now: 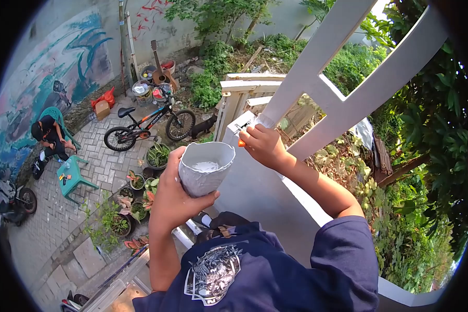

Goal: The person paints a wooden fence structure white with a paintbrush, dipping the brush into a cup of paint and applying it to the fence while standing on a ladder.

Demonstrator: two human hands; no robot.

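Observation:
My left hand [172,200] is wrapped round a paint-crusted cup [205,179] with a ragged rim. White paint [205,166] lies in the bottom of the cup, which tilts slightly. To the right and a little higher, my right hand [264,145] is closed on a paintbrush with an orange handle [241,142]. Its bristle end is mostly hidden by the fingers, close to the white-painted frame [301,86]. Below both hands runs a broad pale ledge [244,179].
Far below, a person [52,135] sits beside a green table [74,176] on the paved yard. A bicycle [145,122], a guitar [162,75] and potted plants [157,155] stand there. Wooden planks [249,86] lie beyond the ledge. A ladder-like metal frame [122,278] is at lower left.

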